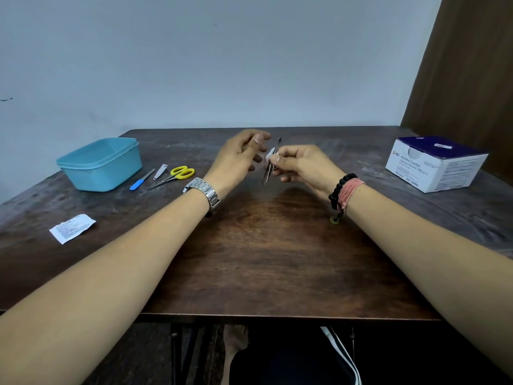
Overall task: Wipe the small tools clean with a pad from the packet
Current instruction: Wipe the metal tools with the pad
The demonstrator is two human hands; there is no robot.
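Observation:
My right hand pinches a white pad round slim metal tweezers, which stand steeply tilted above the table's middle, tip up. My left hand hovers just left of them with loosely curled fingers and grips nothing that I can see. On the table to the left lie a blue-handled nail file, a nail clipper and yellow-handled scissors. The torn white packet lies flat near the left front.
A light blue plastic tub stands at the left, behind the tools. A white and navy box of alcohol swabs sits at the right. The dark wooden table ends at a wall behind and at a near edge below my forearms.

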